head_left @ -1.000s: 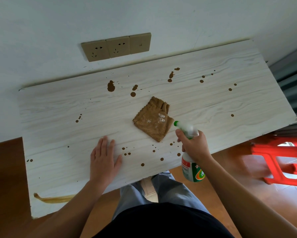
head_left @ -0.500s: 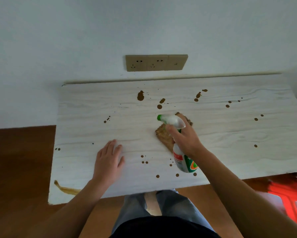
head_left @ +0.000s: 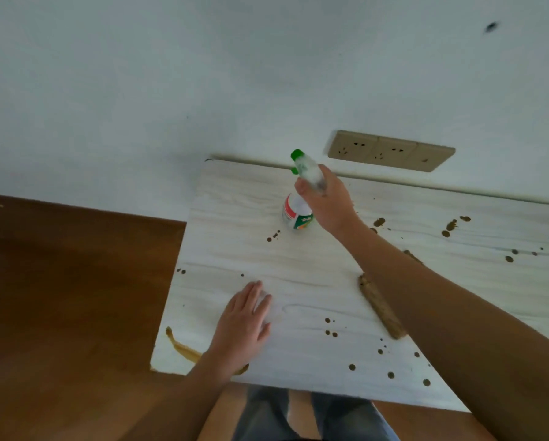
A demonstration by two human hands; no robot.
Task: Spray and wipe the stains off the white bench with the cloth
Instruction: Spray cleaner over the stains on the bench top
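Brown stains [head_left: 379, 222] are dotting the white bench [head_left: 314, 275] against the wall. Right hand [head_left: 329, 202] is gripping the spray bottle [head_left: 298, 211], probably to aim; left hand [head_left: 246, 323] is resting flat, steadying. Cloth [head_left: 379, 308] is lying beneath the forearm.

cloth [head_left: 379, 308] mostly behind forearm [head_left: 432, 300], bench [head_left: 298, 281] cropped right

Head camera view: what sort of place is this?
Likely a plain room in a home, though I can't be sure: a white wood-grain bench stands against a painted wall with a row of sockets, over a brown wooden floor.
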